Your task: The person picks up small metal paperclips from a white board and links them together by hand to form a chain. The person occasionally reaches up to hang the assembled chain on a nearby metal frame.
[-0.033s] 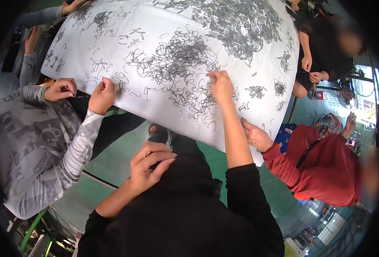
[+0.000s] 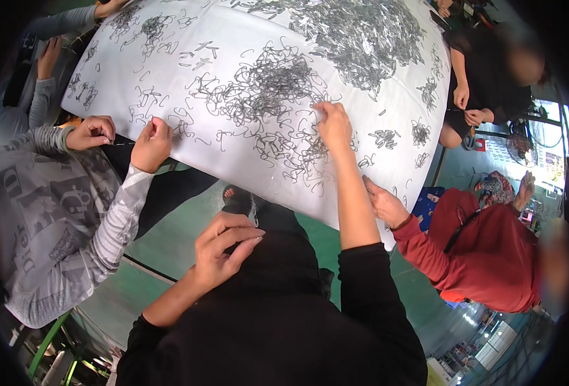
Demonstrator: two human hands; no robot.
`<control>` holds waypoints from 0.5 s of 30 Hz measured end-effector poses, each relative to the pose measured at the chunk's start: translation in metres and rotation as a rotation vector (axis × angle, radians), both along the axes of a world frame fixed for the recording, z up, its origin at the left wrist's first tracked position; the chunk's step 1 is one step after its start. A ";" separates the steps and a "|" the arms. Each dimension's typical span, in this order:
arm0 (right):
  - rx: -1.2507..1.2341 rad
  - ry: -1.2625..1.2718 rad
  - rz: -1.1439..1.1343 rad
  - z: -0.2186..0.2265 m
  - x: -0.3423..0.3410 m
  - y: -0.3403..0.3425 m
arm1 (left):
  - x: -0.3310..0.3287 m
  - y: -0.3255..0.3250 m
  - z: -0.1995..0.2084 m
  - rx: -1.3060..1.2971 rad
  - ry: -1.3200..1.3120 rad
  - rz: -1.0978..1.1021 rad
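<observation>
Across the white worktop in front of us, dark wire hooks lie in a loose heap, pointing every which way, with no common long axis. One lone hook nearer our edge runs roughly away from us. Beyond the heap, to the right, we see flat strips, likewise jumbled.

Our right hand reaches to the heap's right side, index finger bent; we cannot tell whether its grip has caught a hook. Our left hand is off the worktop, above our lap, thumb and fingers curled toward each other; we cannot tell whether that grip holds anything.

Since the earlier frame, our right hand has shifted slightly farther away; our left is practically unmoved.

Our right hand and forearm cover some hooks, the dense middle blurs into tangle, and the top border cuts off the strips.
</observation>
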State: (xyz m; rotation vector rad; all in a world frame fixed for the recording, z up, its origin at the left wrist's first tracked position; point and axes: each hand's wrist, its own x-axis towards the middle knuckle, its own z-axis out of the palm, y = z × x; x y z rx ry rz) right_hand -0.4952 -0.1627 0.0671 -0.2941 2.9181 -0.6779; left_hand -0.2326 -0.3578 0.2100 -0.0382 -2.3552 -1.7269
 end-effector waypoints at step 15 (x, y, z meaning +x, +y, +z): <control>0.081 -0.059 0.332 0.015 -0.040 -0.026 | -0.005 0.002 -0.008 -0.023 -0.005 0.064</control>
